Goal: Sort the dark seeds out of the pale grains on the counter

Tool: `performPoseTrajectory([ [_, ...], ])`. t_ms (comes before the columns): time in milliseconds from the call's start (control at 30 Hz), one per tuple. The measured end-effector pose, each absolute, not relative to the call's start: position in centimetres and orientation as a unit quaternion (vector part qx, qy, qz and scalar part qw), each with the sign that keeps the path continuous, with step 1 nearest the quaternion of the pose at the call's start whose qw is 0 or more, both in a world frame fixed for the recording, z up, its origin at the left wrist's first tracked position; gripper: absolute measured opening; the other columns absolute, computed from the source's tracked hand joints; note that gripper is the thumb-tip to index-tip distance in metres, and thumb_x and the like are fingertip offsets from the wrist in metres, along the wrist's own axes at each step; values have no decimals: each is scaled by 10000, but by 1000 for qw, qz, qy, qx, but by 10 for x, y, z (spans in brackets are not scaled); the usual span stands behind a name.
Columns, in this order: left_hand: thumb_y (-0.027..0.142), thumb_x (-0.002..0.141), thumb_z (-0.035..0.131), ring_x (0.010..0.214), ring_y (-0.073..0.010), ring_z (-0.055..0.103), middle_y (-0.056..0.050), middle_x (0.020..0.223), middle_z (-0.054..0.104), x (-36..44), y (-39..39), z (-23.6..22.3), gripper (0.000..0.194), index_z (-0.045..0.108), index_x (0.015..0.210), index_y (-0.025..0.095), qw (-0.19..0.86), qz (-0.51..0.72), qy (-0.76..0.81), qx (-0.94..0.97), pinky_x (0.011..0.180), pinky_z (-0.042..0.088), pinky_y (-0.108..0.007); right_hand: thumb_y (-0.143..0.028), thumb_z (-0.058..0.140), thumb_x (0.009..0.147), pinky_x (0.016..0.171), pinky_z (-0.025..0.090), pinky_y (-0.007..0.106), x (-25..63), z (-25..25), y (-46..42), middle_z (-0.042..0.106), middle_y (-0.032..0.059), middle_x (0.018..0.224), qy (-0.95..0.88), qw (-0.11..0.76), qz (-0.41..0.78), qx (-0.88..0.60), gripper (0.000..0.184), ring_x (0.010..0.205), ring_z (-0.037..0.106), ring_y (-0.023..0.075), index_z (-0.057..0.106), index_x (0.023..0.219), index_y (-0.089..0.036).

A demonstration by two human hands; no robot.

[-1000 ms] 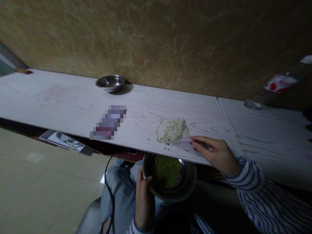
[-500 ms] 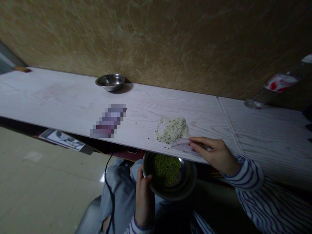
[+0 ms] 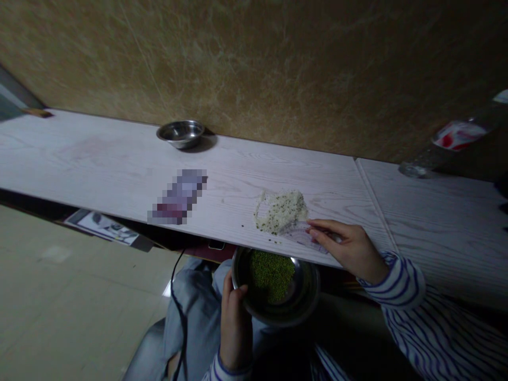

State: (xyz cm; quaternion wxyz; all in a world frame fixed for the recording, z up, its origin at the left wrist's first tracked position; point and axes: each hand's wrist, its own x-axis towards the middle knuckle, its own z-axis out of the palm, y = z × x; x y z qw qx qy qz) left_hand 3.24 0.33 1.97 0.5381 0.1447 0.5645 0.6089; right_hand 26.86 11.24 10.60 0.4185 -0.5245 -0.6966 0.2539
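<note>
Just below the table edge, my left hand [image 3: 235, 323] grips the near left rim of a steel bowl [image 3: 305, 309]. Green mung beans [image 3: 272, 275] cover part of the bowl's bottom. Over the table's front edge, my right hand [image 3: 351, 244] pinches a clear plastic protractor [image 3: 299, 233] between thumb and fingers. The protractor lies low at the tabletop, its curved edge against the near side of a pile of white rice [image 3: 283, 209] mixed with green beans. A few loose beans lie between the pile and the table edge.
A smaller steel bowl [image 3: 181, 134] stands by the wall. A blurred-out flat item [image 3: 180, 198] lies at the table's left front edge. On the right a clear plastic bottle [image 3: 456, 135] leans against the wall. A black cable [image 3: 181, 312] hangs over my leg.
My right hand has tilted and shifted the protractor slightly, and a few grains now lie nearer the table edge. My left hand and the bowl stay where they were.
</note>
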Motion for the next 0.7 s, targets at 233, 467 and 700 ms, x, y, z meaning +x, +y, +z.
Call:
performPoseTrajectory([
  [233, 487, 847, 759, 1390, -393, 702, -124, 1363, 802, 32, 2, 10, 424, 802, 1208, 269, 535, 610, 560, 169, 1214, 537, -514, -292, 789, 965, 700, 756, 321, 269, 102, 113, 941, 103, 961, -713, 406, 233, -521, 231, 764, 909, 262, 969, 1081, -207],
  [467, 494, 819, 776, 1462, -415, 647, -104, 1399, 794, 30, 1, 10, 432, 818, 1178, 258, 531, 619, 556, 161, 1257, 486, -526, -284, 784, 972, 679, 751, 312, 268, 105, 118, 944, 99, 980, -713, 405, 229, -524, 236, 773, 912, 260, 972, 1098, -218],
  [700, 434, 864, 769, 1357, -396, 704, -99, 1346, 810, 29, 0, 11, 326, 838, 1141, 277, 514, 620, 563, 186, 1173, 552, -499, -284, 782, 978, 747, 768, 325, 266, 106, 115, 945, 108, 1006, -722, 402, 227, -515, 242, 819, 922, 267, 973, 1107, -208],
])
